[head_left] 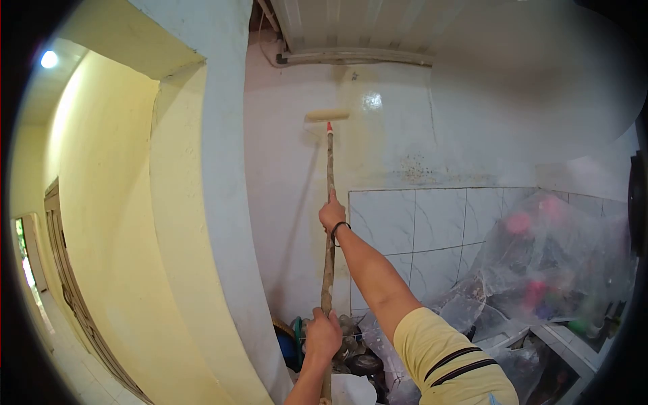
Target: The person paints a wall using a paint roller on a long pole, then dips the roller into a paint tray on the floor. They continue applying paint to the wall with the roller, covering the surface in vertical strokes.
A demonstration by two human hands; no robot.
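Observation:
Both hands grip a long wooden pole with a paint roller [327, 116] at its top end. My right hand [331, 213], with a dark band at the wrist, is closed around the pole's [328, 277] middle. Lower down, my left hand [323, 335] is wrapped round the same pole. The cream-coloured roller lies level against the white wall [283, 135], below the overhanging panel. A red handle end joins it to the pole. Pale yellow paint [364, 135] shows on the wall to the roller's right, with a wet shine.
White tiles [381, 219] cover the lower wall. Clear plastic sheeting [540, 243] drapes over things on the right. Pots and other items [364, 364] crowd the floor near the pole's base. A wall edge [226, 202] stands close on the left, and a ridged panel [358, 30] overhangs above.

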